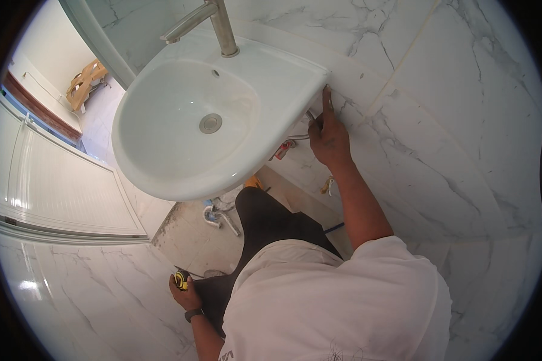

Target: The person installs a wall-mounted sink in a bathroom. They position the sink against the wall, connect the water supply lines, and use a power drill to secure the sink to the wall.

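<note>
A white ceramic washbasin (156, 171) with a metal drain is set against a marbled tile wall, a brushed-metal tap (224, 30) standing at its back. My right hand (331, 138) is at the basin's right back corner, its index finger stretched up to the gap between rim and wall. Its thumb stands apart from that finger; the other fingers are largely hidden. A thin metal hose (298, 137) passes close beside that hand. Low on the left, my left hand (185, 293) is closed around a yellow and black tape measure (181, 279).
Beneath the basin a red-handled valve (283, 149) shows, and a brass fitting (327, 185) projects from the wall. Chrome drain pipes (223, 218) lie on the dusty floor. A white panelled door (66, 180) stands at left, with brown cardboard (85, 84) beyond the doorway.
</note>
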{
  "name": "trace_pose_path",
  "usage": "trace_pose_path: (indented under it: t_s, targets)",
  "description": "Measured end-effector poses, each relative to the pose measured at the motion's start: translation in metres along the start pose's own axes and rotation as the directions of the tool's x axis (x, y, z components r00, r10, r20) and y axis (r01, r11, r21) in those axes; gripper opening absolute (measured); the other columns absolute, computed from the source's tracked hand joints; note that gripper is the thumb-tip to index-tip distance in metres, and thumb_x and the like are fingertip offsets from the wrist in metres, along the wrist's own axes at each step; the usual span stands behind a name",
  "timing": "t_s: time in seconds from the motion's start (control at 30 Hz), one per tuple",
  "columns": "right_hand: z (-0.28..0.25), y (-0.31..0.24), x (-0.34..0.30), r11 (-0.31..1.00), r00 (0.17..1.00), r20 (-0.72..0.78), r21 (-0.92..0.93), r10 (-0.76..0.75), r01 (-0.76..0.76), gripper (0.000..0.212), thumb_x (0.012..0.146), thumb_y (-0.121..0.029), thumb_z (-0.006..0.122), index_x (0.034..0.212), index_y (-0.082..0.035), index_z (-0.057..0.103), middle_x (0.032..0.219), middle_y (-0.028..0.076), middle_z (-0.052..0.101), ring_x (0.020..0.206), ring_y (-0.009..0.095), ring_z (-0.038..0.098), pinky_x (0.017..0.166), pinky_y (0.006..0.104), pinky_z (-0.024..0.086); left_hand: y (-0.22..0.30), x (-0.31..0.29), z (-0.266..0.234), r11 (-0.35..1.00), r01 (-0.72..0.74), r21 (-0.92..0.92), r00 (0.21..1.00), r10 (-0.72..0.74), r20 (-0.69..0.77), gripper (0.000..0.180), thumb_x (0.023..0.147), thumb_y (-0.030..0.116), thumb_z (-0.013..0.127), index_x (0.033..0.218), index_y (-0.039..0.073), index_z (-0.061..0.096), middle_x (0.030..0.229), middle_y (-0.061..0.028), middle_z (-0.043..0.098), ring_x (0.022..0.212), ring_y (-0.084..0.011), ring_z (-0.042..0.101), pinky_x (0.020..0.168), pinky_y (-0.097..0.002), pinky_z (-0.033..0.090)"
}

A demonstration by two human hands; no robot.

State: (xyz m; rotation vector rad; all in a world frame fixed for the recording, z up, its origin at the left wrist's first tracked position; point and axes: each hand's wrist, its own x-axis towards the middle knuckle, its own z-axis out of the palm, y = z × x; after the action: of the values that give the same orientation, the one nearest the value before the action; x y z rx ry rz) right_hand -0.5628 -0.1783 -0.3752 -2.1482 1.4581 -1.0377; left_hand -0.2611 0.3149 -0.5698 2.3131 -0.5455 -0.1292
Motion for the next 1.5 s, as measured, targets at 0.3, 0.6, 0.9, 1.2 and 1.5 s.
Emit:
trace_pose_path:
  t_s: [0.3, 0.6, 0.9, 1.2, 1.5]
  targets:
    - [-0.005, -0.002, -0.001, 0.999, 0.999, 0.034, 0.017, 0.033, -0.033, 0.087, 0.09, -0.004, 0.061, 0.164, -0.014, 0.016, 0.079, 0.012, 0.065, 0.073, 0.028, 0.067, 0.075, 0.0383, 0.054, 0.002, -0.001, 0.0, 1.0, 0.001, -0.007, 1.0, -0.001, -0.002, 0.066, 0.088, 0.024, 0.076, 0.14, -0.006, 0.05, 0.138, -0.0256, 0.056, 0.127, -0.0385, 0.055, 0.111, -0.044, 0.042]
    - [-0.01, 0.023, -0.01, 0.965, 1.0, 0.014, 0.261, 0.016, -0.019, 0.048, 0.091, -0.005, 0.058, 0.138, -0.005, 0.052, 0.087, 0.012, 0.064, 0.079, 0.027, 0.064, 0.078, 0.0387, 0.053, -0.001, -0.001, 0.0, 0.999, -0.009, -0.045, 1.0, 0.008, -0.015, 0.067, 0.088, 0.025, 0.076, 0.14, -0.007, 0.049, 0.138, -0.0261, 0.056, 0.128, -0.0387, 0.054, 0.111, -0.0447, 0.042]
    - [0.004, 0.037, -0.037, 0.03, 0.814, 0.564, 0.824, -0.14, -0.566, 0.045, 0.087, 0.001, 0.058, 0.132, -0.006, 0.054, 0.115, 0.011, 0.066, 0.089, 0.026, 0.069, 0.083, 0.0408, 0.056, 0.004, 0.0, -0.001, 0.998, -0.004, -0.062, 1.0, 0.004, -0.006, 0.067, 0.088, 0.024, 0.076, 0.14, -0.008, 0.049, 0.138, -0.0269, 0.056, 0.127, -0.0395, 0.054, 0.11, -0.0451, 0.042]
    - [0.03, 0.04, -0.058, 0.075, 0.678, 0.723, 0.69, -0.136, -0.72, 0.046, 0.09, -0.006, 0.061, 0.135, -0.005, 0.051, 0.117, 0.012, 0.064, 0.086, 0.02, 0.07, 0.08, 0.0367, 0.058, 0.006, 0.001, -0.001, 0.999, -0.015, -0.05, 1.0, 0.015, 0.003, 0.067, 0.09, 0.029, 0.075, 0.139, -0.008, 0.05, 0.137, -0.0265, 0.057, 0.126, -0.038, 0.056, 0.109, -0.0446, 0.043]
    - [0.1, 0.057, -0.091, 0.755, 0.569, 0.8, 0.253, 0.188, -0.605, 0.066, 0.091, -0.014, 0.063, 0.151, -0.003, 0.039, 0.105, 0.01, 0.06, 0.08, 0.014, 0.062, 0.073, 0.0319, 0.055, 0.008, 0.0, 0.0, 0.999, -0.004, -0.038, 1.0, 0.004, -0.002, 0.067, 0.09, 0.029, 0.076, 0.139, -0.009, 0.05, 0.138, -0.0265, 0.056, 0.127, -0.0383, 0.056, 0.109, -0.0444, 0.043]
